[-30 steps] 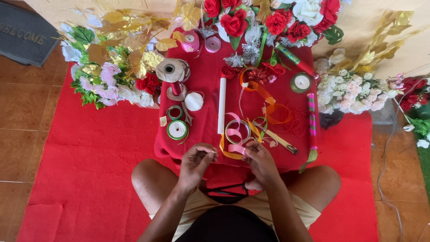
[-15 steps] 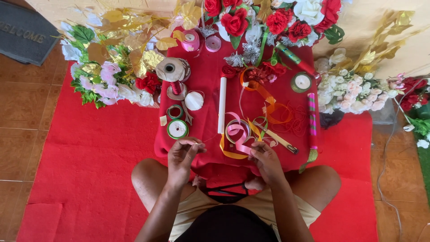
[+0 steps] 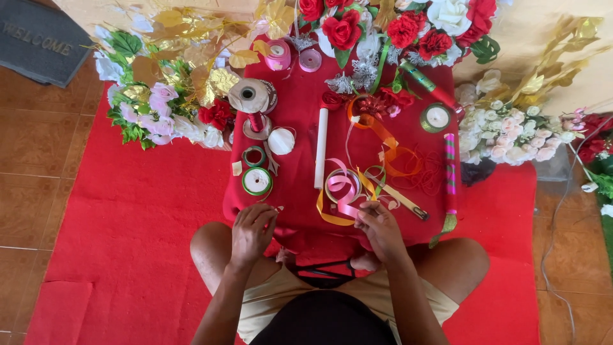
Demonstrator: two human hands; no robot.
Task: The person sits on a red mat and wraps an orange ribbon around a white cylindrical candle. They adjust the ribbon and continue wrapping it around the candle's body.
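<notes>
So the setup is a low table (image 3: pixel 300 160) draped in red cloth, sitting on a red carpet (image 3: pixel 128 211) over brown floor tiles (image 3: pixel 32 140), with a grey doormat (image 3: pixel 41 41) up in the corner. A pale wall runs along the top.

Fake flowers everywhere: a pink, white and gold bunch (image 3: pixel 166 96) on one side, red roses (image 3: pixel 345 29) at the far edge, and a pale bouquet (image 3: pixel 511 128) in a dark pot on the other side.

On the table there's a bunch of ribbon spools: a green-rimmed one (image 3: pixel 257 181), a smaller one (image 3: pixel 254 156), a big tan roll (image 3: pixel 250 96) and a pink one (image 3: pixel 278 54). Also a white stick (image 3: pixel 321 147), a striped stick (image 3: pixel 451 169) and loose orange ribbon (image 3: pixel 389 144).

The left hand (image 3: pixel 252 230) is curled at the table's near edge, fingers pinched narrow on something tiny; can't tell what. The right hand (image 3: pixel 380 227) is closed on the pink ribbon (image 3: pixel 345 191), which loops just beside the fingers at the front middle, tangled with a yellow strip (image 3: pixel 327 217).
</notes>
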